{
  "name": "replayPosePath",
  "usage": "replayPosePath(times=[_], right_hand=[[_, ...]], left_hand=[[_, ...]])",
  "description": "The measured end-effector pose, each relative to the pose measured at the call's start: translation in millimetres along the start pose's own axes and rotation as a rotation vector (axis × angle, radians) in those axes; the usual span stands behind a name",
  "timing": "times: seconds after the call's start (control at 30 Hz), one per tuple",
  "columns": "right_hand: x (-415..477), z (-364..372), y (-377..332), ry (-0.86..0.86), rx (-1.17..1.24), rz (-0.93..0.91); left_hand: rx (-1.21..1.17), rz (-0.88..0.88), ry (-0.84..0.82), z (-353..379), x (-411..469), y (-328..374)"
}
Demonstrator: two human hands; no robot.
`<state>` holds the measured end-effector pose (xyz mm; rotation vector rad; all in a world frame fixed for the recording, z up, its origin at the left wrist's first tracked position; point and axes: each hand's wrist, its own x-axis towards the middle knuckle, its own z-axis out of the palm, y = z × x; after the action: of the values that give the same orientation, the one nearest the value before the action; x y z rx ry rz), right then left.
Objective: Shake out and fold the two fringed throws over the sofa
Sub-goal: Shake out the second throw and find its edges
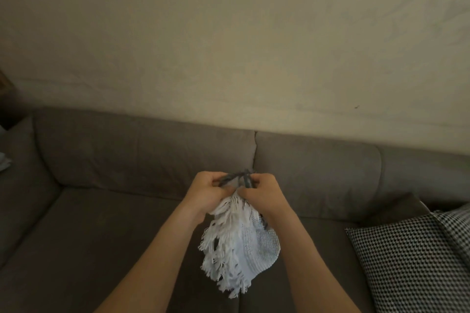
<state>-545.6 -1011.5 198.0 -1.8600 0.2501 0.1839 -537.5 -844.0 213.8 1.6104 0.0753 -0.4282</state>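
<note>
Head view: both hands apparently grip bunched throw.

Home living room — grey-brown sofa with padded back cushions set against a plain cream wall. Houndstooth pillow at the sofa's right end — dim indoor light, soft furnishings only.

The top of the throw is bunched out of sight inside the left grip and the right grip, so I cannot tell how much cloth is gathered there. The checked cushion is cut off by the right edge. A pale scrap of cloth at the far left is too clipped to name.
</note>
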Motion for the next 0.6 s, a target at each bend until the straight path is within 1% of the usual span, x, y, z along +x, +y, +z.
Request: replayPosePath(times=[0.07, 0.13, 0.2, 0.3, 0.47, 0.6], right_hand=[[-1.6, -1.2, -3.5, 0.095, -0.032, -0.025], [-3.4, -0.7, -7.9, 0.207, -0.077, -0.069], [-3.8, 0.8, -8.4, 0.246, -0.1, -0.094], [-4.5, 0.7, -5.4, 0.193, -0.077, -0.1], [-7.0, -4.5, -6.3, 0.121, -0.156, -0.152], [-10.7, -6.4, -8.9, 0.092, -0.221, -0.223]], left_hand=[[0.024, 0.019, -0.008, -0.5, 0.0, -1.9], [0.027, 0.046, 0.026, 1.8, -1.0, -3.2], [0.029, 0.059, 0.078, 4.6, -1.8, -2.0], [0.053, 0.063, 0.105, 6.3, -1.5, -1.6], [0.039, 0.08, 0.119, 9.0, -3.6, -0.4], [0.092, 0.104, 0.079, 9.6, -5.2, 5.0]])
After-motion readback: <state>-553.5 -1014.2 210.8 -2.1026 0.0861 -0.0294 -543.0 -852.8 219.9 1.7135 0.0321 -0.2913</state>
